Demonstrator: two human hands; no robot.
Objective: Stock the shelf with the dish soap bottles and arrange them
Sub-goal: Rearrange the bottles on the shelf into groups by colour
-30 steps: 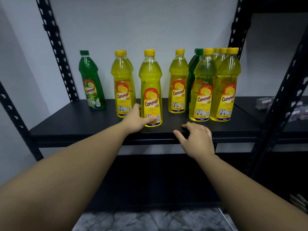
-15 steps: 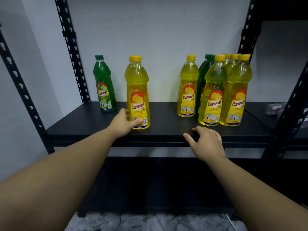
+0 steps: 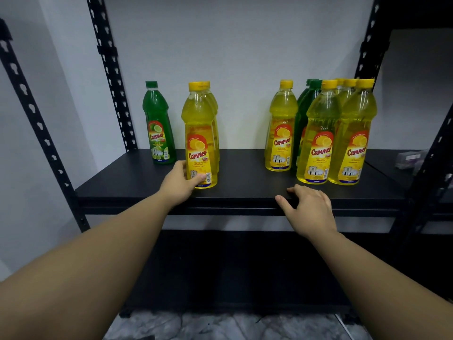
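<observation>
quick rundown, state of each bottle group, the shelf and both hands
left hand: grips base of front yellow bottle
front yellow bottle: upright, capped, another yellow one right behind it
lone green bottle: upright, capped, far left
yellow bottle in the middle: upright, capped
right cluster: upright, packed close, yellow with green behind
right hand: rests on shelf edge
shelf: partly stocked

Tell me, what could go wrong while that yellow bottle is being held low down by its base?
1. The left hand grips the front yellow bottle only near its base; a tall bottle pushed from that low could tip.
2. Another yellow bottle stands close behind it, so a push backward might knock that one over.
3. The held bottle stands near the front edge of the shelf; pulled forward, it might drop off. The right hand rests on that edge, away from the bottle.
</observation>
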